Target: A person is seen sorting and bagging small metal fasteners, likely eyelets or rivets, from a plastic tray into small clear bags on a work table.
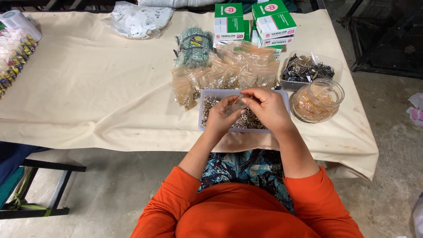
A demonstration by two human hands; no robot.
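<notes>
My left hand (220, 117) and my right hand (266, 107) meet above a shallow pale purple tray (204, 115) of small metal pieces near the table's front edge. Both hands pinch a small clear plastic bag (238, 106) between their fingertips; what it holds is too small to tell. Beyond the tray lie several filled small clear bags (229, 72) in rows.
A round glass jar (318, 100) of clear bags stands right of the tray. Behind it is a clear tub (308, 69) of dark metal pieces. Green-and-white boxes (273, 22) sit at the back, a green mesh bundle (194, 46) beside them, a white plastic bag (139, 20) further left.
</notes>
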